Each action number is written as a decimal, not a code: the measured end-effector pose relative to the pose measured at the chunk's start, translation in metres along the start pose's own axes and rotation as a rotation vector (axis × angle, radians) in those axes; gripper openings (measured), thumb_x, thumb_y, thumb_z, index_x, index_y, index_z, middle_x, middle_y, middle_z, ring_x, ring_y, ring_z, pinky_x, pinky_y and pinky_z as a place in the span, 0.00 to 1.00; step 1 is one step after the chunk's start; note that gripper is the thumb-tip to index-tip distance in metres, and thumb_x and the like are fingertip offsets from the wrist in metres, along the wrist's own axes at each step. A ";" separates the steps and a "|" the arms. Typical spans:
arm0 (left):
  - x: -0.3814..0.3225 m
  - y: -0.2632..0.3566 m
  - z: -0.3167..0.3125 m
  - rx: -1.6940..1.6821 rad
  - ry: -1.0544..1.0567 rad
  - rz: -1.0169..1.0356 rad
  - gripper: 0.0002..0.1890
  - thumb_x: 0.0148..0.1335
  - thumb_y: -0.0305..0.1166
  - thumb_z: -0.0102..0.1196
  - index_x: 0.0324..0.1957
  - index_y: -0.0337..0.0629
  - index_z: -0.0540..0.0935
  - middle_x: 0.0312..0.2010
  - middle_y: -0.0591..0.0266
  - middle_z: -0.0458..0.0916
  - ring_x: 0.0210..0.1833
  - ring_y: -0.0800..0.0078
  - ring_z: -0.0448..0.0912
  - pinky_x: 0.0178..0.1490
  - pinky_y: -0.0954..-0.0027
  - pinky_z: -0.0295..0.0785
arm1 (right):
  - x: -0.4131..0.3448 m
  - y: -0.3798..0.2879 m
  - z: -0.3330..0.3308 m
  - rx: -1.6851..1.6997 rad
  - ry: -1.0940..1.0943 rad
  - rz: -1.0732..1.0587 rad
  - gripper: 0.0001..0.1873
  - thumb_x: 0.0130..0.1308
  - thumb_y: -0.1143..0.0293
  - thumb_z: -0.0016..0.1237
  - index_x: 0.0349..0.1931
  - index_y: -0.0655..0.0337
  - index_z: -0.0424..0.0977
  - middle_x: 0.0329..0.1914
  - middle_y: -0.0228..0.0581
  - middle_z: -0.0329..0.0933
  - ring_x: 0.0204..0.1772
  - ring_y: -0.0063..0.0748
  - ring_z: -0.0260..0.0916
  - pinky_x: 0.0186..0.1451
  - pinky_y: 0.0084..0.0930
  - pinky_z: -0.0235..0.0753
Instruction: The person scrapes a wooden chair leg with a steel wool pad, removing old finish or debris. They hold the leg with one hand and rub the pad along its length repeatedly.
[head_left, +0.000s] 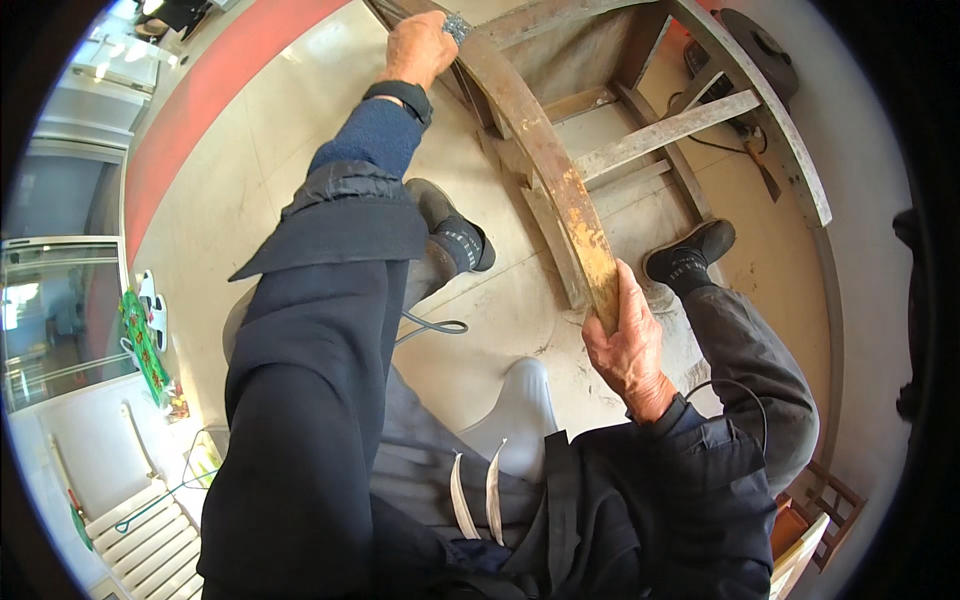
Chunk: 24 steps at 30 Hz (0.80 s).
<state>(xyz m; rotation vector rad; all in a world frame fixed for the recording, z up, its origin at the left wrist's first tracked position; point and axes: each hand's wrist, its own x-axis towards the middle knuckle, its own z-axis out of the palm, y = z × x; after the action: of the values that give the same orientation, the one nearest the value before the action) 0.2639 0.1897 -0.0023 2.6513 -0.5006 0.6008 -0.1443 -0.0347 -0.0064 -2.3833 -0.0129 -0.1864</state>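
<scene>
A worn wooden furniture frame lies tipped over on the floor in front of me, with crossbars between its legs. Patches of yellowish finish or bare wood show near the close end of its nearest leg. My right hand grips that end, thumb on one side and fingers on the other. Farther up the same leg, my left hand holds a grey metal scouring pad against the wood. The fingers of the left hand are partly hidden.
My shoes flank the frame's near end. Beneath me is a grey plastic seat. A wood-handled scraper or knife lies right of the frame, near a dark round object and a cord. At left are a green bag and a white radiator.
</scene>
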 end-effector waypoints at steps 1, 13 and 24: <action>-0.007 0.007 0.000 0.067 -0.004 -0.006 0.11 0.57 0.32 0.51 0.38 0.41 0.84 0.39 0.45 0.84 0.47 0.43 0.81 0.53 0.50 0.76 | 0.000 0.000 0.000 0.006 0.008 -0.009 0.39 0.57 0.75 0.52 0.71 0.68 0.54 0.55 0.66 0.73 0.53 0.67 0.76 0.54 0.49 0.79; -0.066 0.064 -0.037 0.053 -0.076 0.224 0.04 0.62 0.27 0.52 0.36 0.40 0.79 0.36 0.49 0.81 0.41 0.45 0.82 0.45 0.52 0.79 | -0.002 0.001 0.002 -0.009 0.010 0.009 0.38 0.57 0.73 0.52 0.70 0.69 0.55 0.55 0.63 0.73 0.51 0.65 0.76 0.53 0.47 0.79; -0.143 0.119 -0.054 -0.176 -0.084 0.376 0.03 0.59 0.22 0.52 0.36 0.40 0.74 0.32 0.48 0.76 0.35 0.46 0.81 0.38 0.53 0.79 | -0.002 -0.001 0.002 0.002 0.006 0.048 0.37 0.58 0.71 0.51 0.69 0.68 0.56 0.56 0.64 0.72 0.52 0.65 0.76 0.54 0.48 0.79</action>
<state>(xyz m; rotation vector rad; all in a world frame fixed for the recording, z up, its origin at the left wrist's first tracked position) 0.0759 0.1465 0.0084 2.4373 -1.0419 0.5225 -0.1456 -0.0330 -0.0075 -2.3786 0.0465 -0.1708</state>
